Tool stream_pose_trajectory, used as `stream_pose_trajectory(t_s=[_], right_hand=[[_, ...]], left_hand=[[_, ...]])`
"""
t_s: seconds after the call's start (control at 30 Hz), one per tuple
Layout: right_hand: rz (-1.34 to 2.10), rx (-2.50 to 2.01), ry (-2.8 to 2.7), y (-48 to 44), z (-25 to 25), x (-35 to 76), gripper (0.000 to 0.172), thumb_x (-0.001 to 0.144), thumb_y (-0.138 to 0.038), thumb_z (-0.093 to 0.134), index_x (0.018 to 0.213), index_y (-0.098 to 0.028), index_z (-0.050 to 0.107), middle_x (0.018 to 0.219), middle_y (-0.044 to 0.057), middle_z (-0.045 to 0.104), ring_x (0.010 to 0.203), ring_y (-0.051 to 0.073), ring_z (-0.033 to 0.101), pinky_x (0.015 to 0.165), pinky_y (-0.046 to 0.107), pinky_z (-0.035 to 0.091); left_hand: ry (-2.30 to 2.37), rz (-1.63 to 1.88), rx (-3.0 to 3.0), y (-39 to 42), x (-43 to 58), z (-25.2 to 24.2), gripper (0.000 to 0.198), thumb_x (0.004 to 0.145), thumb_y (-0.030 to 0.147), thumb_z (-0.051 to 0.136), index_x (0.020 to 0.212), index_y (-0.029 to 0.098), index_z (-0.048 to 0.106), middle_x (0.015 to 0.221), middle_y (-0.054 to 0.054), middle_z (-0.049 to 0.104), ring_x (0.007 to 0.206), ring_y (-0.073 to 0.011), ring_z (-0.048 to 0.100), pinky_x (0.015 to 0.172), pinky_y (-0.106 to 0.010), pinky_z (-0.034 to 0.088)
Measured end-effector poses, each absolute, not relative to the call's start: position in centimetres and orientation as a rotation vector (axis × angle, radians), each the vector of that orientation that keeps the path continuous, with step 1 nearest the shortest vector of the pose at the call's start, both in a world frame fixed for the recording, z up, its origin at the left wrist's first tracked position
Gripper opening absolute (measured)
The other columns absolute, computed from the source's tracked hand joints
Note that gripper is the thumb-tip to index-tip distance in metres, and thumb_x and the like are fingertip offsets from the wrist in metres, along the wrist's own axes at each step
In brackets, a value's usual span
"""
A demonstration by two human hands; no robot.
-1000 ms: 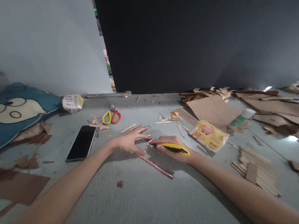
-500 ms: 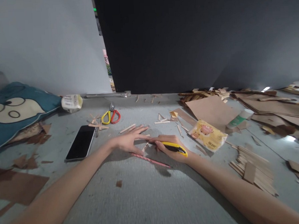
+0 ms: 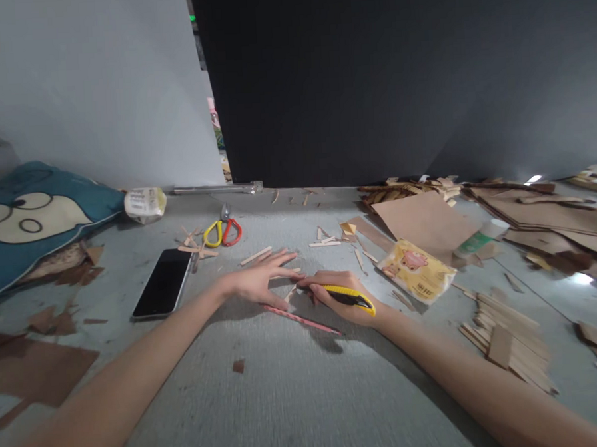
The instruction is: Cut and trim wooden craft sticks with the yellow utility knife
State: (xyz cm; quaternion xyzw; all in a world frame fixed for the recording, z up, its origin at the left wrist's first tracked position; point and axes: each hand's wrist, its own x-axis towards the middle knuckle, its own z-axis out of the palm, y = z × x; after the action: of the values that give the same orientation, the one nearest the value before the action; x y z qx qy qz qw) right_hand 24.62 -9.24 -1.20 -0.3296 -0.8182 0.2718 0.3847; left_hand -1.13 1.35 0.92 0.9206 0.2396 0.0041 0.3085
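Right hand (image 3: pixel 340 298) is closed around a knife (image 3: pixel 351 297), ribbed yellow body with black insert, handle end toward the wrist; blade is hidden by fingers and blur, can't tell how far it's out. Left hand (image 3: pixel 262 285) is palm down, fingers spread, just beside the right; a thin pale wood strip (image 3: pixel 291 294) lies between them, partly covered, can't tell if the fingers pin it. Pink patterned pencil (image 3: pixel 303 321), slim and round, runs from the left thumb toward lower right; thumb end partly hidden, contact unclear. Surface (image 3: pixel 288 404) is grey with a fine streaky grain. Left side: flat glossy black phone (image 3: pixel 162 284), scissors (image 3: pixel 222 233) with yellow and red loop handles, blue cloth pillow (image 3: pixel 41 197) cut off by the frame edge. Right side: crinkly yellow packet (image 3: pixel 416 271), print too blurred to read, white-capped glue stick (image 3: pixel 482 238), matte brown cardboard (image 3: pixel 423 223), overlapping pile of flat wood sticks (image 3: pixel 509 336). Both forearms cut off at the bottom.
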Motion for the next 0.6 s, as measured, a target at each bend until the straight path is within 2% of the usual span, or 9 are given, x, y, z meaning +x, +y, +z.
stream_pose_trajectory(t_s=[0.13,0.33,0.43,0.6], right_hand=[[0.674,-0.833,-2.095,-9.29,-1.03,24.49,0.035,0.113,-0.036,0.044,0.12,-0.021,0.075,0.087,0.004,0.074,0.08,0.017,0.071,0.081,0.031,0.061],[0.754,-0.881,-2.034,-9.01,-0.49,24.07,0.04,0.112,-0.043,0.044,0.109,-0.02,0.076,0.079,0.004,0.073,0.07,0.017,0.069,0.073,0.033,0.062],[0.747,-0.846,-2.073,-8.79,-0.29,23.97,0.041,0.112,-0.045,0.044,0.106,-0.02,0.076,0.084,0.005,0.074,0.075,0.017,0.07,0.079,0.032,0.062],[0.798,-0.871,-2.052,-8.65,-0.38,23.81,0.041,0.111,-0.047,0.046,0.106,-0.022,0.077,0.089,0.005,0.075,0.076,0.017,0.069,0.077,0.029,0.059]], left_hand=[[0.634,0.002,2.422,1.39,-1.1,0.93,0.083,0.079,0.06,0.083,0.154,0.037,0.058,0.181,-0.002,0.015,0.168,-0.0353,0.006,0.133,-0.06,0.006],[0.626,0.002,2.404,1.21,-0.92,1.23,0.081,0.078,0.06,0.084,0.151,0.035,0.062,0.181,-0.003,0.016,0.168,-0.0343,0.003,0.134,-0.058,0.003],[0.631,-0.03,2.425,1.12,-0.75,1.43,0.078,0.078,0.06,0.084,0.149,0.035,0.063,0.181,-0.003,0.015,0.168,-0.0332,0.003,0.134,-0.057,0.0],[0.654,0.009,2.444,1.07,-0.53,1.43,0.067,0.077,0.058,0.085,0.139,0.036,0.071,0.18,-0.005,0.019,0.168,-0.0344,0.007,0.133,-0.06,0.004]])
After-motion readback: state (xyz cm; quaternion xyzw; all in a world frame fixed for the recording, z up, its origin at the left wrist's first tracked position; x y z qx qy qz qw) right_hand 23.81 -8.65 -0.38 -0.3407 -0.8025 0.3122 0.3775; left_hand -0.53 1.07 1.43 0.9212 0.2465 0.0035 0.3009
